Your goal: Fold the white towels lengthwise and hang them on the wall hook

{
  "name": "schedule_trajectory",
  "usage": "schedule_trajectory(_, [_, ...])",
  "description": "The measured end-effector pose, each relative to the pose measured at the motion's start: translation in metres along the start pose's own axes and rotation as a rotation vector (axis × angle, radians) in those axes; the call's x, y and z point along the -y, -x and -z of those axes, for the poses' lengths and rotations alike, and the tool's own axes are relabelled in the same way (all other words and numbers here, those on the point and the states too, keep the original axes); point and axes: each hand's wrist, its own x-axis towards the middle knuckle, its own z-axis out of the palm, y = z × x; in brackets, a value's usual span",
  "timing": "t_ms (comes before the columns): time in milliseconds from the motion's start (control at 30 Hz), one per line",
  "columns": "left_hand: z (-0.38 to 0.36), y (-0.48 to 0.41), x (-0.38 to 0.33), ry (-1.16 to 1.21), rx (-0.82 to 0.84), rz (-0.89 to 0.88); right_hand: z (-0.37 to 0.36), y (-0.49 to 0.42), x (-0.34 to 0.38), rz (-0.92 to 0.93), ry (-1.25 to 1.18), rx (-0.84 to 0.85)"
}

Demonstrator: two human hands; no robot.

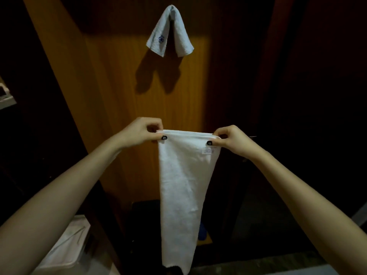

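Low at the near left, a white container point(65, 247) lies in shadow; what it is cannot be told more closely.

The left hand point(143, 132) is raised in front of the wooden panel point(111, 96). Its thumb and curled fingers pinch the upper left corner of a white towel point(184, 185), and the thumbnail is dark.

The towel is stretched level between the two hands in the centre of the scene. Doubled layers show along its top edge, and it hangs straight down as a long narrow strip nearly to the lower edge of the view. A small label point(208, 150) sits near its upper right corner.

Far above it, a second white towel point(170, 34) is draped over the wall hook point(173, 8) on the panel. Its two halves fall apart to left and right. The left half carries a blue flower motif point(161, 39), and the towel casts a forked shadow point(156, 76) on the wood below.

The right hand point(228, 138) pinches the upper right corner of the held towel between thumb and curled fingers, and its thumbnail is also dark. The area to the right of it is too dark to read.
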Motion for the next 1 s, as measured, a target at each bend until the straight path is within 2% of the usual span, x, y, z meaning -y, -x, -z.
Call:
schedule_trajectory(133, [-0.006, 0.004, 0.002, 0.237, -0.123, 0.004, 0.006, -0.003, -0.003, -0.003, -0.034, -0.025])
schedule_trajectory(333, [0.004, 0.002, 0.003, 0.511, -0.105, 0.108, 0.018, -0.004, 0.001, 0.016, -0.182, -0.044])
schedule_trajectory(433, [0.005, 0.0, 0.006, 0.6, -0.113, 0.116, 0.018, -0.006, 0.005, 0.028, -0.23, -0.119])
schedule_trajectory(567, [0.003, -0.006, 0.007, 0.455, -0.167, 0.056, 0.016, -0.011, 0.008, 0.024, -0.238, -0.251])
schedule_trajectory(633, [0.0, -0.011, 0.008, 0.325, -0.236, 0.034, 0.015, -0.013, 0.008, 0.018, -0.193, -0.268])
schedule_trajectory(767, [-0.009, -0.015, 0.01, 0.218, -0.322, 0.014, 0.015, -0.015, 0.006, 0.007, -0.092, -0.284])
schedule_trajectory(900, [-0.011, -0.023, 0.012, 0.197, -0.263, 0.104, 0.015, -0.016, 0.0, 0.007, -0.033, -0.287])
schedule_trajectory(1000, [-0.018, -0.031, 0.016, -0.007, -0.214, 0.166, 0.009, -0.021, -0.005, -0.029, 0.109, -0.249])
